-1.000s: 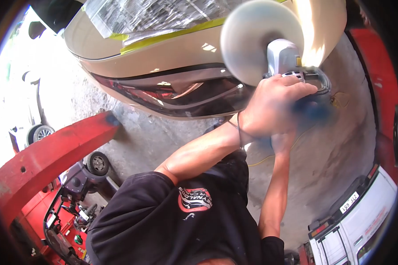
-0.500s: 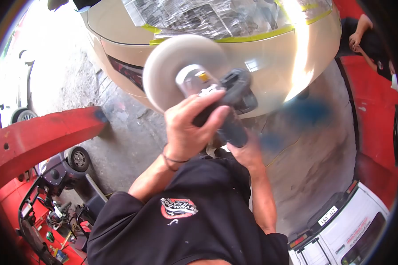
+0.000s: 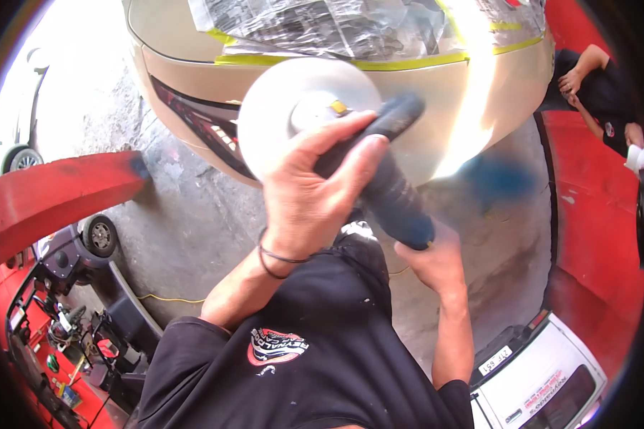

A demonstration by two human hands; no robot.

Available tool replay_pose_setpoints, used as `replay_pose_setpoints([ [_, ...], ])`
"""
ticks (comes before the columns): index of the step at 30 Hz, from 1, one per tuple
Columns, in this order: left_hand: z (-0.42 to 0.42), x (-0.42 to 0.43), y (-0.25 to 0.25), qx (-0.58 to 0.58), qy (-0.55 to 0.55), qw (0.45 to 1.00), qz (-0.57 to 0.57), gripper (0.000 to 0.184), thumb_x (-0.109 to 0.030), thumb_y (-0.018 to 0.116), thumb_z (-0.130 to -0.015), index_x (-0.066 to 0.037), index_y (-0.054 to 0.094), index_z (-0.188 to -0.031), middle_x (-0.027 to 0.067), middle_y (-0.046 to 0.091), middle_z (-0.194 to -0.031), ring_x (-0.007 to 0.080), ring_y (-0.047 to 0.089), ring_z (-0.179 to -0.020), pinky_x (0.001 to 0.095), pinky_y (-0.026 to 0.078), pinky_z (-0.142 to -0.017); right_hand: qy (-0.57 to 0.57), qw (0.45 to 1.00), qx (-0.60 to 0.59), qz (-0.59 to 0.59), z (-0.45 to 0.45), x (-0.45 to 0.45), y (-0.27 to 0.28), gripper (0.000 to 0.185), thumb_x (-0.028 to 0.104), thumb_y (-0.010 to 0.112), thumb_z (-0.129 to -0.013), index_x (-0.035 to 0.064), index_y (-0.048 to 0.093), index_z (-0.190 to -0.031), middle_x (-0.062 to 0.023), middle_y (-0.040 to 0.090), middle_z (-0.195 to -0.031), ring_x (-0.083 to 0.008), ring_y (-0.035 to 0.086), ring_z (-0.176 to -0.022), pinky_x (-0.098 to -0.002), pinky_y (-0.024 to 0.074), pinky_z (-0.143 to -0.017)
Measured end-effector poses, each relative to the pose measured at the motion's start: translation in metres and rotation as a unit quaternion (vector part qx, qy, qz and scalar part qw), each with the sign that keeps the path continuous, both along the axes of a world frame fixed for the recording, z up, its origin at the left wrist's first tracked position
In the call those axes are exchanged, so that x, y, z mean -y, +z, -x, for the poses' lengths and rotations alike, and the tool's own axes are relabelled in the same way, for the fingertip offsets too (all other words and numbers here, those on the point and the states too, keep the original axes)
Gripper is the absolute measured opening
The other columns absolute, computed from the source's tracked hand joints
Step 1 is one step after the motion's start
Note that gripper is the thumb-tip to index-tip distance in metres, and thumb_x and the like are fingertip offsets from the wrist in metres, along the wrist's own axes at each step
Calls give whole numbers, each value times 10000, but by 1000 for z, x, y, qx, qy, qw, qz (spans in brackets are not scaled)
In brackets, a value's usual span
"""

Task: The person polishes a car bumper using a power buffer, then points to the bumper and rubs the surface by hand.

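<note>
– While both hands are on the tool, what's each one doing?

– Left hand (image 3: pixel 306 189), mid-frame, dark band (image 3: pixel 262 261) at the wrist: partly closed over the head end of the rotary polisher (image 3: pixel 393 196), thumb and forefinger spread; other fingers mostly hidden. Right hand (image 3: pixel 438 261), right of centre: closed round the rear end of the tool's body, fingertips hidden.

– Polisher position?

– Centre of frame, on a diagonal: white pad (image 3: pixel 268 107) upper left, dark body running down to the right. Blurred handle bar (image 3: pixel 404 114) just beyond the left thumb. Pad overlaps the cream car (image 3: pixel 415 96) in view; touching or apart, can't tell.

– Markings on it?

– Yellow label (image 3: pixel 338 107) on the head, too blurred to read.

– Car?

– Top of frame. Newspaper (image 3: pixel 322 28) and clear film over it, edged with yellow-green tape (image 3: pixel 422 63); newsprint too small to read. Dark lamp (image 3: pixel 193 121) with red inside, left of the pad.

– Readable text?

– Black shirt (image 3: pixel 350 357), lower centre: logo (image 3: pixel 275 347) says "REYNALDOS", "CAR CARE". White vehicle (image 3: pixel 537 361), lower right: licence plate (image 3: pixel 495 360) "ZTF 651", "Reynaldos" on the body, smaller red lines unreadable.

– Others around?

– One person (image 3: pixel 590 100), upper right, dark shirt, hands close together.

– Left side?

– Red beam (image 3: pixel 64 189) in from the edge, wheel (image 3: pixel 100 236) below it. Thin yellow cord (image 3: pixel 168 298) on the floor, lower left.
</note>
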State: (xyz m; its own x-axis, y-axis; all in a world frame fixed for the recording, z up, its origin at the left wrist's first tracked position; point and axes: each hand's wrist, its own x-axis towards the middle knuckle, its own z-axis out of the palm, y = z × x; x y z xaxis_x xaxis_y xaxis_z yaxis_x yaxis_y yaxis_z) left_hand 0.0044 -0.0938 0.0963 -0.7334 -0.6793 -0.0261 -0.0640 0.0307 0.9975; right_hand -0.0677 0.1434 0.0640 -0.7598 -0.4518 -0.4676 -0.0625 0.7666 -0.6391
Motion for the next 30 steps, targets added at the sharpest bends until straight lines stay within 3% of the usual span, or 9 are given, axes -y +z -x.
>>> replay_pose_setpoints([
  [3, 48, -44, -18, -42, -19, 999, -1, 327, -124, 869, -964, -15, 825, -1270, 150, 845, -1108, 183, 803, -1001, 337, 621, -921, -54, 998, 11, -10, 33, -44, 7, 351, 134, 821, -801, -2, 781, -1122, -122, 800, -894, -172, 734, -819, -368, 587, -813],
  [6, 102, -88, -28, -81, -36, 996, -1, 287, -125, 859, -950, 3, 829, -1205, 198, 829, -1027, 264, 819, -941, 371, 628, -880, -87, 996, 29, -9, 69, -94, -1, 331, 123, 816, -803, -7, 774, -1104, -90, 780, -870, -133, 693, -808, -356, 579, -800],
  [7, 119, -98, -29, -64, -61, 996, 19, 306, -163, 853, -975, -8, 828, -1237, 173, 840, -1047, 223, 809, -950, 350, 628, -898, -90, 995, 33, -11, 81, -105, 0, 321, 111, 812, -804, -20, 765, -1093, -50, 760, -857, -116, 664, -802, -348, 575, -793],
  [9, 153, -120, -30, -47, -85, 995, 38, 326, -201, 846, -1000, -19, 827, -1269, 147, 850, -1067, 183, 799, -959, 328, 628, -916, -97, 995, 21, -1, 103, -137, -12, 292, 101, 812, -810, -19, 761, -1072, -37, 746, -840, -111, 648, -773, -336, 559, -756],
  [14, 252, -176, -46, -101, -130, 986, 33, 334, -220, 821, -946, 4, 837, -1192, 217, 837, -1046, 299, 833, -947, 389, 645, -892, -169, 981, 91, -13, 165, -189, -25, 192, 75, 808, -831, -4, 743, -993, -3, 691, -790, -91, 601, -682, -301, 486, -641],
  [16, 295, -195, -60, -109, -128, 982, 89, 322, -225, 793, -922, 3, 846, -1144, 214, 837, -999, 346, 833, -896, 429, 652, -867, -211, 973, 72, 54, 179, -199, -45, 148, 45, 819, -853, 35, 715, -958, -2, 682, -825, -95, 573, -585, -290, 428, -542],
  [20, 352, -223, -73, -50, -265, 958, 102, 260, -255, 802, -866, -58, 882, -1016, 187, 827, -928, 377, 809, -920, 472, 640, -889, -305, 942, 90, 112, 183, -202, -90, 141, 52, 784, -879, 10, 712, -993, -24, 655, -736, -121, 592, -576, -283, 457, -556],
  [26, 304, -238, -102, -6, -354, 916, 188, 248, -294, 792, -838, -96, 885, -954, 161, 818, -881, 358, 796, -884, 480, 625, -888, -400, 880, 144, 212, 95, -175, -166, 182, -8, 828, -890, -6, 721, -1037, -67, 684, -753, -157, 626, -560, -320, 512, -526],
  [30, 213, -180, -87, -25, -323, 919, 225, 300, -303, 808, -843, -103, 893, -1049, 159, 816, -892, 359, 790, -893, 480, 629, -906, -374, 875, 138, 276, 18, -117, -173, 152, -24, 818, -905, -16, 728, -1027, -48, 698, -764, -146, 640, -572, -316, 502, -530],
])
